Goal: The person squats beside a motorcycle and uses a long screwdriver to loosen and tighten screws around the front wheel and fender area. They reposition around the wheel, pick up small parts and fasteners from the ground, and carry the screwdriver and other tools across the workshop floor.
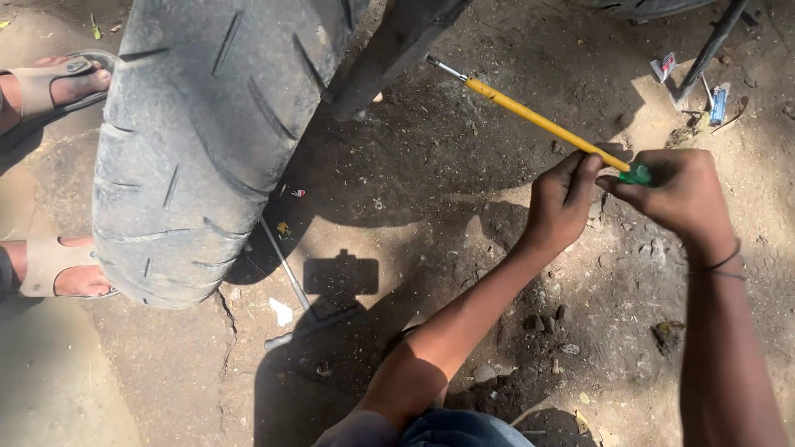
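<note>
A long thin yellow tool (534, 118) with a metal tip and a green end slants across the dirt ground, its tip pointing up-left toward a dark metal bar. My left hand (561, 201) pinches the yellow shaft near its lower end. My right hand (681, 192) grips the green end piece (637, 175) beside it. A worn black tyre (203, 136) stands upright at the left, apart from both hands.
Another person's two sandalled feet (54, 87) rest at the far left beside the tyre. A metal rod (286, 266) lies on the ground under the tyre. A dark slanted bar (389, 54) rises at top centre. Small packets and scraps (717, 105) lie at top right.
</note>
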